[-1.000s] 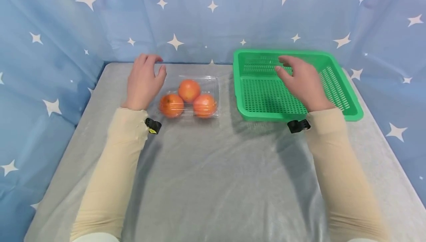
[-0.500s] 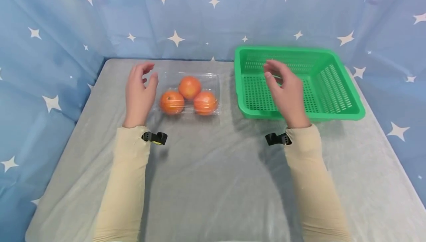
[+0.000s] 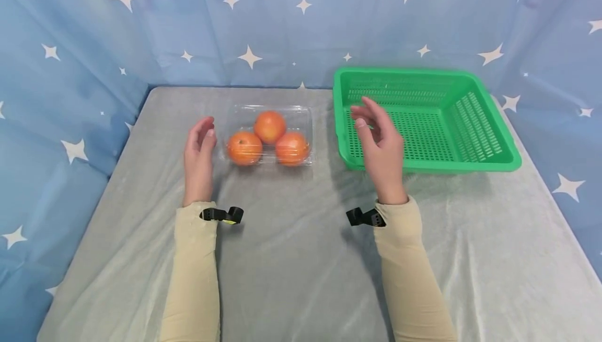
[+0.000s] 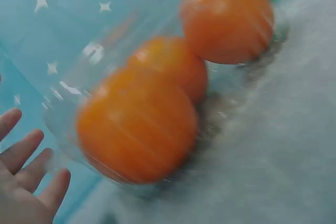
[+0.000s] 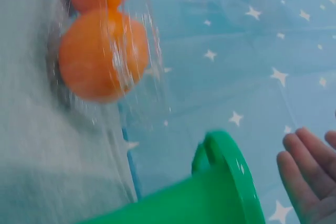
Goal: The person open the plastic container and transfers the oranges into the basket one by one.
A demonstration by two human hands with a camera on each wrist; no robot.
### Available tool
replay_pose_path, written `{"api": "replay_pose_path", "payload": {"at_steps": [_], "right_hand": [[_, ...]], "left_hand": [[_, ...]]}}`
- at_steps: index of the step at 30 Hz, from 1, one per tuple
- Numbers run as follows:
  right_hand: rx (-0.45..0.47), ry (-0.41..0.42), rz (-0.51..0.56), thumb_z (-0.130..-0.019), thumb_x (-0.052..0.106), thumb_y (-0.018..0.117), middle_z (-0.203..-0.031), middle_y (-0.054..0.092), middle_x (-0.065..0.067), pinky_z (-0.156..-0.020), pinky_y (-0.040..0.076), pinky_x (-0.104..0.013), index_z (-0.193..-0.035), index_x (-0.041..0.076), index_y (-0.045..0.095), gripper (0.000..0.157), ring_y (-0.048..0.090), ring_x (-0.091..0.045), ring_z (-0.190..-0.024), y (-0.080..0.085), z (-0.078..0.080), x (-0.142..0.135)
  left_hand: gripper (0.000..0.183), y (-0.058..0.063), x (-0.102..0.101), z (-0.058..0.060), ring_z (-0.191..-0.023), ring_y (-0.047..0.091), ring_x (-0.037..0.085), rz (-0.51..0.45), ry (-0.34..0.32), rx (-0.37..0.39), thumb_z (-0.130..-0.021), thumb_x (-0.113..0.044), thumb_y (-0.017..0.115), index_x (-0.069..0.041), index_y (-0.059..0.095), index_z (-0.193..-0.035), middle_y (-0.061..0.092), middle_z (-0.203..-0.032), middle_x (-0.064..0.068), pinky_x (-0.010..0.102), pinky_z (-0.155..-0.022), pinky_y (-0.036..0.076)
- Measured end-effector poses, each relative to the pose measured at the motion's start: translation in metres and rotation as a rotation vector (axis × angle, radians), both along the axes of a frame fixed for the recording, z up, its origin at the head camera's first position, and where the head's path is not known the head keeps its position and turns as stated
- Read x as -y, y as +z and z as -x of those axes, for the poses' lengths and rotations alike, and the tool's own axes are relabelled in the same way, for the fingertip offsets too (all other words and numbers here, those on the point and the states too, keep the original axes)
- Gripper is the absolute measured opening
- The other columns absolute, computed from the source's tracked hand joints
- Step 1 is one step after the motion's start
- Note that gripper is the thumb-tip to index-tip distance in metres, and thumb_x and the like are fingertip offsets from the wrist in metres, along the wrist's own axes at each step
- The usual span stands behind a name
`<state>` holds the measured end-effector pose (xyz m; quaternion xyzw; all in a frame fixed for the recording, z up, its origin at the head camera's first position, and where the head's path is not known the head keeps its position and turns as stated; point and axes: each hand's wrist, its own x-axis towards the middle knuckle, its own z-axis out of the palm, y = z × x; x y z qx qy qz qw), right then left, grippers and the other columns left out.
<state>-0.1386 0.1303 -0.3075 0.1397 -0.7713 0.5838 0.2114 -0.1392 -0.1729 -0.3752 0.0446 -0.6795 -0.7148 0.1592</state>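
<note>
Oranges (image 3: pixel 270 129), three of them, sit ahead of you on the grey-covered desk (image 3: pixel 301 258), left of the green basket (image 3: pixel 463 166); they are round and bright, two side by side at the front and one behind, between them; a clear plastic box (image 3: pixel 301 116) encloses them, its walls streaked with white glare, and the front left fruit shows a small darker spot; your left wrist view gives their skins as smooth but blurred, yellower in patches on top; your left hand (image 3: pixel 197 161) is just left of the box, fingers loosely bent, holding nothing; your right hand (image 3: pixel 386 156), similarly relaxed and holding nothing, shows against the basket's left part; a blue star-patterned curtain (image 3: pixel 301 31) hangs behind.
</note>
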Motion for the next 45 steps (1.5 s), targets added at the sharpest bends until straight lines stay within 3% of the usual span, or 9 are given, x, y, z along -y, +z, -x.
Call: {"api": "replay_pose_path", "payload": {"at_steps": [5,8,17,22,28,31,34,40,45], "right_hand": [[-0.037,0.057,0.036,-0.091,0.008,0.05,-0.112,0.058,-0.016,-0.087,0.045,-0.033,-0.127,0.008,0.048,0.036,0.055,-0.025,-0.103,-0.002,-0.001,0.011],[-0.08,0.09,0.014,-0.089,0.003,0.05,-0.112,0.058,-0.018,-0.087,0.045,-0.035,-0.126,0.003,0.048,0.037,0.056,-0.027,-0.102,-0.004,0.0,0.017],[-0.181,0.24,-0.053,-0.084,-0.008,0.052,-0.119,0.052,-0.022,-0.088,0.044,-0.041,-0.124,-0.008,0.045,0.041,0.051,-0.03,-0.11,-0.013,-0.005,0.037],[-0.168,0.273,-0.09,-0.083,-0.008,0.052,-0.128,0.045,-0.021,-0.096,0.038,-0.04,-0.126,-0.008,0.042,0.044,0.041,-0.027,-0.12,-0.021,-0.001,0.042],[-0.022,0.229,-0.246,-0.086,0.014,0.056,-0.145,0.026,0.002,-0.106,0.022,-0.035,-0.139,0.01,0.031,0.058,0.021,-0.01,-0.131,-0.053,0.017,0.044],[0.082,0.201,-0.342,-0.086,0.029,0.055,-0.148,0.008,0.012,-0.106,0.017,-0.042,-0.143,0.02,0.02,0.068,0.007,-0.008,-0.134,-0.07,0.024,0.045],[0.186,0.193,-0.371,-0.084,0.038,0.056,-0.147,-0.006,0.013,-0.103,0.018,-0.052,-0.144,0.025,0.008,0.078,0.001,-0.012,-0.134,-0.082,0.027,0.046],[0.415,0.246,-0.222,-0.08,0.042,0.063,-0.146,-0.013,0.014,-0.103,0.019,-0.048,-0.139,0.04,-0.008,0.093,0.003,-0.015,-0.133,-0.101,0.03,0.042],[0.52,0.391,0.024,-0.08,0.027,0.067,-0.148,-0.008,0.009,-0.107,0.015,-0.034,-0.141,0.035,-0.008,0.096,0.003,-0.008,-0.133,-0.11,0.03,0.039]], "left_hand": [[0.045,-0.033,0.004,0.009,-0.128,0.029,0.018,-0.258,-0.105,-0.064,-0.093,-0.025,0.048,-0.013,0.038,-0.135,0.037,-0.137,0.002,0.04,-0.106,0.02],[0.049,-0.045,0.003,0.013,-0.131,0.024,0.018,-0.346,-0.166,-0.059,-0.093,-0.026,0.048,-0.014,0.033,-0.138,0.032,-0.141,0.001,0.044,-0.107,0.012],[0.047,-0.051,0.0,0.019,-0.132,0.022,0.017,-0.358,-0.212,-0.025,-0.093,-0.022,0.048,-0.014,0.035,-0.138,0.032,-0.141,-0.003,0.038,-0.108,0.016],[0.05,-0.054,-0.001,0.018,-0.133,0.019,0.019,-0.361,-0.243,-0.035,-0.092,-0.014,0.048,-0.012,0.032,-0.139,0.028,-0.143,-0.004,0.034,-0.107,0.018],[0.058,-0.057,-0.002,0.018,-0.134,0.014,0.017,-0.295,-0.256,-0.038,-0.089,-0.014,0.055,-0.015,0.029,-0.14,0.023,-0.145,-0.006,0.027,-0.106,0.021],[0.061,-0.056,-0.003,0.02,-0.134,0.015,0.017,-0.266,-0.257,-0.018,-0.087,-0.013,0.057,-0.018,0.029,-0.141,0.02,-0.146,-0.004,0.025,-0.105,0.023],[0.063,-0.055,-0.003,0.018,-0.133,0.017,0.016,-0.243,-0.251,0.016,-0.086,-0.011,0.059,-0.019,0.029,-0.141,0.018,-0.147,-0.001,0.026,-0.105,0.024],[0.069,-0.05,-0.004,0.013,-0.134,0.015,0.017,-0.14,-0.282,0.053,-0.085,-0.011,0.06,-0.021,0.024,-0.142,0.017,-0.147,-0.004,0.03,-0.107,0.019],[0.068,-0.053,0.003,0.013,-0.135,0.01,0.019,-0.141,-0.329,0.028,-0.086,-0.008,0.057,-0.018,0.02,-0.143,0.015,-0.147,-0.007,0.03,-0.108,0.015]]}}
